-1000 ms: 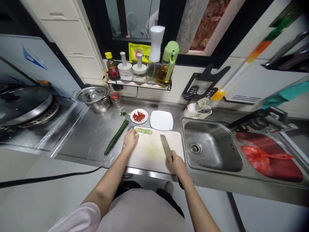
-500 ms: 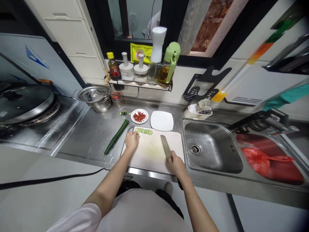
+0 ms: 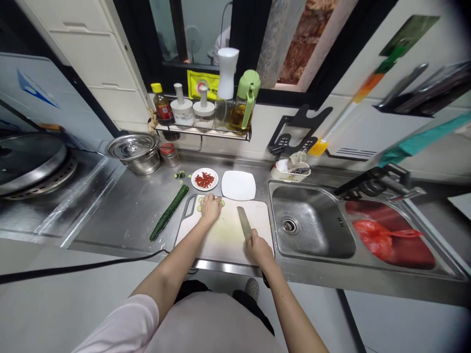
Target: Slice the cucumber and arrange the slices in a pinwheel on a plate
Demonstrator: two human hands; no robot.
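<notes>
My left hand (image 3: 211,209) rests over a row of cucumber slices (image 3: 200,201) at the far edge of the white cutting board (image 3: 224,245). Its fingers reach forward over the slices and hide the middle of the row; some slices show on either side. My right hand (image 3: 260,247) grips a kitchen knife (image 3: 243,221), its blade pointing away from me above the right half of the board. A whole cucumber (image 3: 169,213) lies on the steel counter left of the board. Behind the board are a white plate (image 3: 238,185) and a small dish (image 3: 195,186) of chopped red pieces.
Cucumber scraps (image 3: 179,174) lie near a lidded steel pot (image 3: 143,162) and a red-lidded jar (image 3: 169,156). A sink (image 3: 312,230) adjoins the board's right side; beyond it sits a red bag (image 3: 373,239). Bottles stand on a wall shelf (image 3: 206,130). A pan (image 3: 33,162) is at left.
My left hand has moved right, from the left end of the slice row onto the slices. The right hand still holds the knife in about the same place. The view has shifted slightly.
</notes>
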